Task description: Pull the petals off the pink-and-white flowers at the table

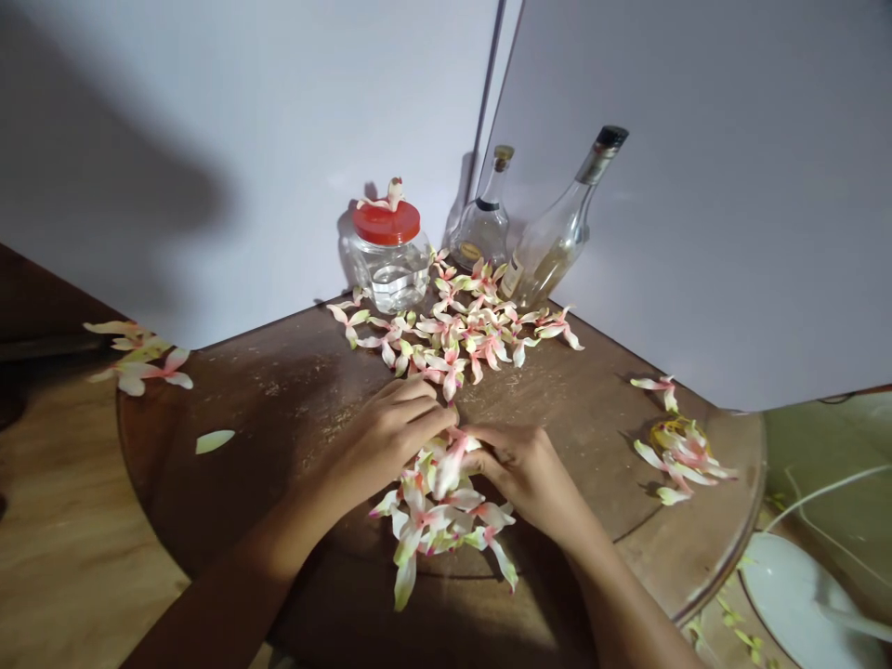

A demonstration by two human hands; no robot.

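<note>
A pink-and-white flower (452,465) is between my two hands, above a bunch of similar flowers (425,520) close to me on the table. My left hand (404,423) is closed, its fingertips pinched together at the top of this flower. From the other side, my right hand (519,465) pinches the same flower between thumb and forefinger. Exactly what lies between the fingertips is partly hidden. Just beyond my hands, a loose heap of pink-and-white flowers (452,334) spreads over the brown table (279,400).
A clear jar with a red lid (386,223) stands in the corner, a flower on top. Beside it are a stoppered glass bottle (484,223) and a taller bottle (561,232). Flowers also lie at the left edge (150,367) and right side (687,455). A single petal (214,441) lies left.
</note>
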